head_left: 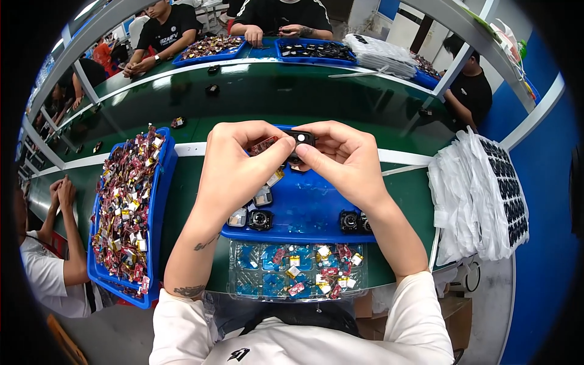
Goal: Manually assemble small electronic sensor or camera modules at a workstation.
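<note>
Over the blue tray (292, 222) my left hand (243, 159) and my right hand (345, 157) meet, thumbs and fingers closed. Between them is a small black plastic housing (306, 138) with a round white spot on its face. A red circuit board (263, 145) shows at my left fingers; whether it is joined to the housing, I cannot tell. In the tray below lie a black square camera-like unit (260, 219), another such unit (349, 221) under my right wrist, and a grey case piece (263, 196). My fingertips partly hide the housing.
A clear compartment tray (249, 283) with boards and batteries sits nearest me. To the left stands a blue bin (159, 201) heaped with red boards. White-wrapped trays of black parts (508, 188) are stacked right. Beyond runs a green conveyor belt (274, 91); several people work around it.
</note>
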`<state>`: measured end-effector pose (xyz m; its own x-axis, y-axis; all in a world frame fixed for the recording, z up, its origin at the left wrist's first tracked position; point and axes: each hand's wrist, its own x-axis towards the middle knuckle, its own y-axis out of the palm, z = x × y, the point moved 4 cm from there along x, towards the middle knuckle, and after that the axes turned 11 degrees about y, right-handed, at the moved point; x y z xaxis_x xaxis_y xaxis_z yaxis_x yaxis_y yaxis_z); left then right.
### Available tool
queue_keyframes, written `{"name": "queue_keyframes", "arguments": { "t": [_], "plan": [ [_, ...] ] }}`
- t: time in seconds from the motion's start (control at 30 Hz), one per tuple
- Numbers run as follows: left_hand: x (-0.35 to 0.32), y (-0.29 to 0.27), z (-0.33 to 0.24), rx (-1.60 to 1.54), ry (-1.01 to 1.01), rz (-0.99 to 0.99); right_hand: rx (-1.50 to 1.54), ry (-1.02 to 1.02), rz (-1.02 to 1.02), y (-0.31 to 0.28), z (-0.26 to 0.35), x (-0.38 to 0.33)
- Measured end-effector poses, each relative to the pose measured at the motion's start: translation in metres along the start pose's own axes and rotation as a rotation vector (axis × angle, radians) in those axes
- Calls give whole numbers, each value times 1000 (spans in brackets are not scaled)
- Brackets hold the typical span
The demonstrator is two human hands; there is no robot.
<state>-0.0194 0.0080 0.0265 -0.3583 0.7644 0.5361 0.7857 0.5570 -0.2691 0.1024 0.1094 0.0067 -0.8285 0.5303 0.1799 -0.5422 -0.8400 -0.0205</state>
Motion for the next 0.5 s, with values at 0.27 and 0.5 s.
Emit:
{"name": "queue_keyframes", "arguments": {
  "t": [0.27, 0.5],
  "plan": [
    [-1, 3, -1, 32, 7, -26, -70, -140, -103, 2, -2, -2],
    [-2, 11, 5, -130, -32, -23, -89, -154, -223, -9, 1, -2]
  ]
}}
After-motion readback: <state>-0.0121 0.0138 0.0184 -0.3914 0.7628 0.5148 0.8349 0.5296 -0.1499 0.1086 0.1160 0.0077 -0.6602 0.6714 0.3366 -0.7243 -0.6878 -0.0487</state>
